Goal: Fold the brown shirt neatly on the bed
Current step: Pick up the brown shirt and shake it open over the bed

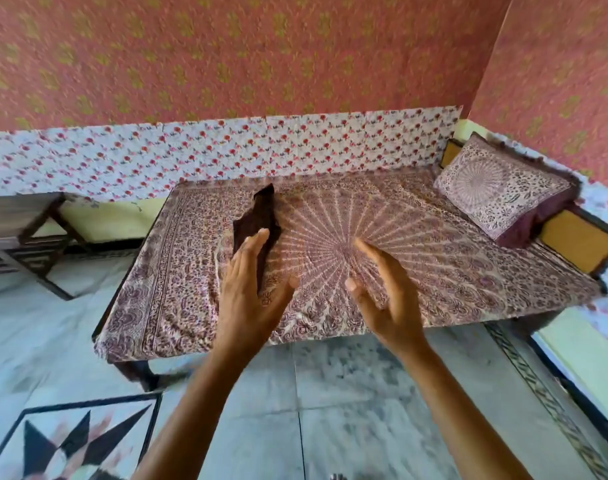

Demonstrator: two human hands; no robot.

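The brown shirt (257, 220) lies bunched in a dark, narrow heap on the left half of the bed (434, 258), which is covered by a purple and cream patterned sheet. My left hand (250, 292) is raised in front of the shirt with its fingers apart, hiding the shirt's near end; it holds nothing. My right hand (382, 292) is held up over the middle of the bed, fingers loosely curled and apart, empty. Both hands are in the air, short of the bed.
A patterned pillow (503, 192) leans at the bed's right end against a wooden headboard (579, 244). A dark wooden bench (22, 223) stands left of the bed. A floral cloth (226, 150) runs along the wall behind. Marble floor (330, 410) lies between me and the bed.
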